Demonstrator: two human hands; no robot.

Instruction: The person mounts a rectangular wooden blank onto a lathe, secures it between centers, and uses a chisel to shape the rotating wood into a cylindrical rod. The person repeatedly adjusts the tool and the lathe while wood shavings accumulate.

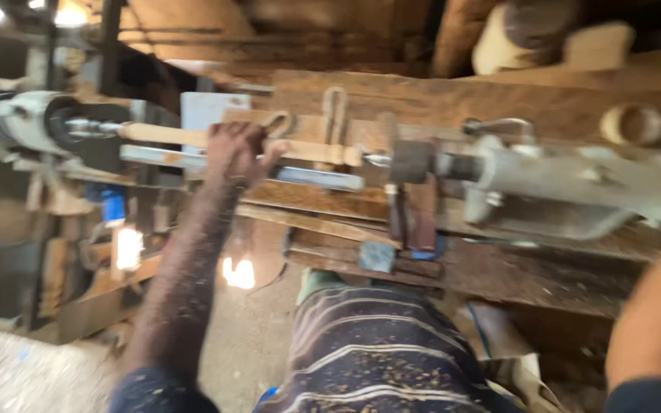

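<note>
One pale wooden spindle (231,140) — left hand (237,153) on it.

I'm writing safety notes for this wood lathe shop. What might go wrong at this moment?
1. The left hand rests on the wooden spindle mounted between the lathe centres; if it turns, fingers may get caught or scraped.
2. Wood chips cover the arm and the striped garment, so flying debris seems likely.

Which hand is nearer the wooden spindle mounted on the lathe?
Left. The left hand rests on the wooden spindle. The right hand is out of frame; only its forearm shows, low at the right edge, well away.
</note>
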